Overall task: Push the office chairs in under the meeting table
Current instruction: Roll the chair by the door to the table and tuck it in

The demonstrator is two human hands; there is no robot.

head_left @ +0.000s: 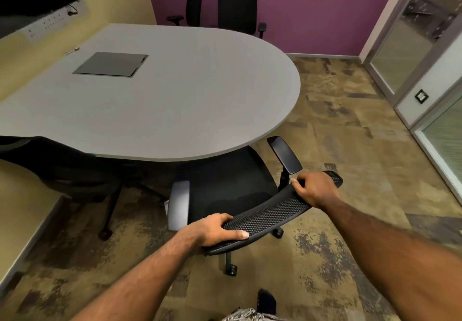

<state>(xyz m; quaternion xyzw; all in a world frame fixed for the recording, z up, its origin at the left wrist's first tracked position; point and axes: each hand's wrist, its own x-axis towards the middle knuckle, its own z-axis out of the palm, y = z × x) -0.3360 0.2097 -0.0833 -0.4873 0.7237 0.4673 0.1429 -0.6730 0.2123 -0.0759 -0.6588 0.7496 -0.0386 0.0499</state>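
A black office chair with a mesh backrest stands at the near rounded edge of the grey meeting table; the front of its seat is under the tabletop. My left hand grips the left end of the backrest's top rim. My right hand grips the right end of that rim. A second black chair sits to the left, partly under the table. Two more black chairs stand on the table's far side against the purple wall.
A metal cable hatch is set into the tabletop. Glass partitions and a door line the right side. A yellow wall with a socket strip and a dark screen runs along the left. Patterned carpet lies open to the right.
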